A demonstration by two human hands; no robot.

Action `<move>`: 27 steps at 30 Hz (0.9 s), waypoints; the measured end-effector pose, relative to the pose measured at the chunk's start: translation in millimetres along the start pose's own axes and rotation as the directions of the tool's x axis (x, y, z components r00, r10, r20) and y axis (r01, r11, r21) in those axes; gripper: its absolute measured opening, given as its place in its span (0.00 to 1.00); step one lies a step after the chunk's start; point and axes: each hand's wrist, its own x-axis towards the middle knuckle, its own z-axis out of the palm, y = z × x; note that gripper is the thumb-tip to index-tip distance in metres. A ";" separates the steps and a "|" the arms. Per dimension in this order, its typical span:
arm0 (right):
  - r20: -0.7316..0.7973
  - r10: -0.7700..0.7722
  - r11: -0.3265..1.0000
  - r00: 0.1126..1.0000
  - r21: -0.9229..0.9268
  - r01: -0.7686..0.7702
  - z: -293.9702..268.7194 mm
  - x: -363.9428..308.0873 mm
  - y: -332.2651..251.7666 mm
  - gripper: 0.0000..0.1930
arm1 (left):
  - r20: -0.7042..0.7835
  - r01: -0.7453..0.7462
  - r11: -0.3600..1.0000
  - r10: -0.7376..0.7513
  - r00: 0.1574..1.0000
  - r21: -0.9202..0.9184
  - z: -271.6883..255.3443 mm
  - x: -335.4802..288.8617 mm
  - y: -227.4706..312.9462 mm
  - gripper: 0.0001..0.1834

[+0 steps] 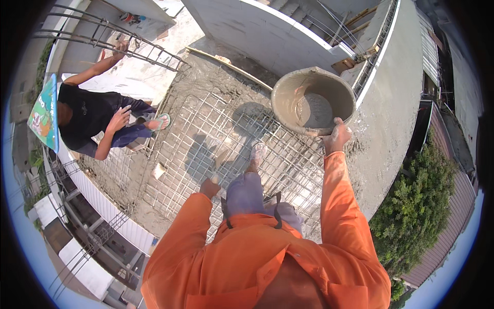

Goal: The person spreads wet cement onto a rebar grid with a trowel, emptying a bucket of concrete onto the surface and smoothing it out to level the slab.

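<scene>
My right hand (337,136) is closed on the near rim of a wide round bucket (286,98). The bucket is coated in grey cement and tips so that its inside shows, with a little wet mortar (315,110) at the bottom. My left hand (209,188) hangs low by my leg, fingers curled. A small trowel (222,157) seems to stick out from it, its blade over the steel bar grid (190,129). My foot (258,153) rests on the grid, spattered with cement.
A co-worker (87,116) in a dark shirt and a painted conical hat stands at left, one hand on a rebar cage (113,38). Wet concrete (206,77) borders the grid. A grey wall (247,31) rises ahead. Beyond the right edge are a tree (427,201) and roofs.
</scene>
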 end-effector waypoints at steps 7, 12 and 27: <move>0.155 -0.186 0.669 0.970 -0.703 0.240 153.9 -32.0 -13.4 0.32 | -0.049 0.038 0.963 -0.053 0.997 -0.268 12.1 -10.8 -26.8 0.25; 0.549 0.122 0.453 0.827 -0.772 0.446 56.4 -27.6 10.2 0.36 | 0.013 0.026 0.948 -0.023 1.000 -0.317 -11.0 -16.4 29.8 0.22; -0.314 0.156 0.188 0.937 -0.921 -0.340 -487.1 -209.1 43.3 0.24 | 0.111 -0.418 0.853 0.404 0.908 0.311 -22.5 -0.1 142.7 0.24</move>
